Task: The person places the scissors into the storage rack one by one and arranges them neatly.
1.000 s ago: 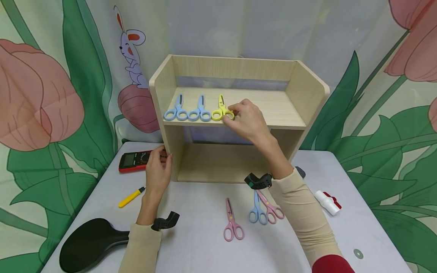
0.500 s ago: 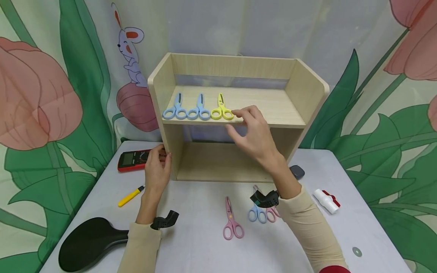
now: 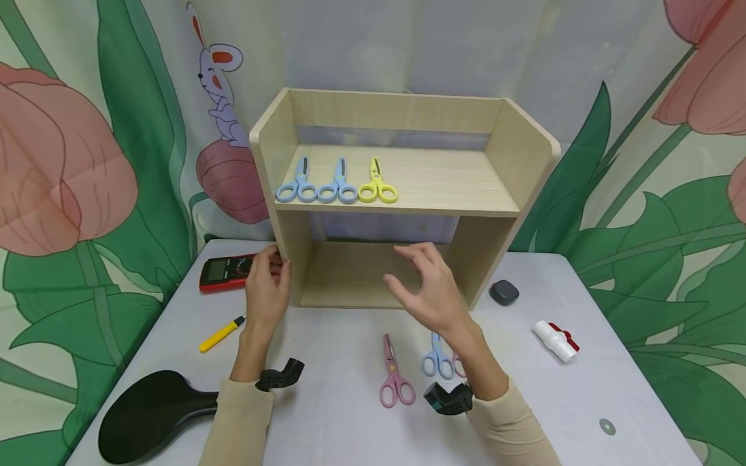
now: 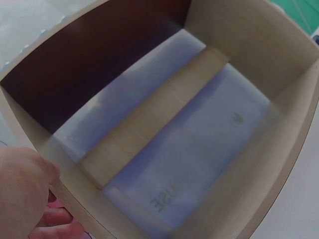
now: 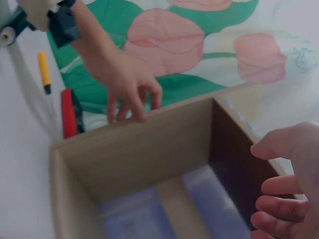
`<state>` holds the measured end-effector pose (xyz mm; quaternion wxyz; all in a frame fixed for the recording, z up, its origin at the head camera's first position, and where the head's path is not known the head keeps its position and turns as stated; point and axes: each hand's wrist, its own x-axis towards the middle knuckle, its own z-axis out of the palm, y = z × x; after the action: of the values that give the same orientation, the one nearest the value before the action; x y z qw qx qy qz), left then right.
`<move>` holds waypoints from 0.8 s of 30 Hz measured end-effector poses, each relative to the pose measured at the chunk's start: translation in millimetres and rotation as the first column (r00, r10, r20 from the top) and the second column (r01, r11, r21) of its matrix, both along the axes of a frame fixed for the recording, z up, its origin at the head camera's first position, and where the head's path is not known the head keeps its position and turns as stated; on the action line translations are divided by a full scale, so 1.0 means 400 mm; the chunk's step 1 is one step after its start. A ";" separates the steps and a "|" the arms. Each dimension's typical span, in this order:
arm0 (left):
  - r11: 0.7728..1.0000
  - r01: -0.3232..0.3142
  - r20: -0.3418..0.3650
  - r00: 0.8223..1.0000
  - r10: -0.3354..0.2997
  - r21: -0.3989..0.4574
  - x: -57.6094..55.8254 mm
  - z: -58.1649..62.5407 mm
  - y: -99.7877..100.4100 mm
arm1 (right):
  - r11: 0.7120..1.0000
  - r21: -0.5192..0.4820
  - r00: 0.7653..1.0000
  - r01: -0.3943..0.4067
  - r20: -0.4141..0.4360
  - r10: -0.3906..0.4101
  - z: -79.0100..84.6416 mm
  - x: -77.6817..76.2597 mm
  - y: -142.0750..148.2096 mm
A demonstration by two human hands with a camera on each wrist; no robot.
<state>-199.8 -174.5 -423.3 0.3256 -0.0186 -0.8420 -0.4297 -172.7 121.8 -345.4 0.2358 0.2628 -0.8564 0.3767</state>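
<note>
Prob. mid-shelving: L hand (image 3: 268,290) grips pale-wood two-tier shelf (image 3: 437,176) at 9 o'clock; R hand (image 3: 436,292), empty, needs pink loop-handled scissors (image 3: 392,369), 7 o'clock.

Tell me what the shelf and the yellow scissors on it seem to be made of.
The shelf: apparently wood board, perhaps laminated, with a matt finish; its pale faces show faint grain.

The yellow scissors: probably smooth plastic, since the same even yellow covers handles and blades. The dark mark on the blades could be metal or print; it is too small to tell.
</note>
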 end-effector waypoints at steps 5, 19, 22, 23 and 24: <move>1.000 -0.001 0.010 1.000 0.001 0.001 -0.002 -0.003 0.000 | 1.000 0.027 0.998 0.012 0.058 -0.014 -0.049 0.023 0.009; 1.000 -0.025 0.030 0.999 0.025 -0.010 0.000 -0.007 0.003 | 0.998 0.066 0.982 -0.015 0.191 0.002 -0.140 0.026 0.046; 0.999 -0.027 0.025 0.999 0.028 -0.017 -0.001 -0.004 0.003 | 0.994 0.102 0.975 -0.042 0.223 0.019 -0.153 0.023 0.044; 0.999 -0.026 0.021 0.999 0.027 -0.020 -0.003 -0.003 0.003 | 0.991 0.121 0.971 -0.055 0.240 0.024 -0.158 0.024 0.042; 0.999 -0.025 0.018 1.000 0.026 -0.023 -0.004 -0.003 0.003 | 0.987 0.144 0.967 -0.066 0.255 0.027 -0.165 0.025 0.038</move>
<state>-201.5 -173.2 -424.5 0.3232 -0.0077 -0.8499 -0.4162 -162.6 137.0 -411.4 0.0957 0.2500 -0.8991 0.3462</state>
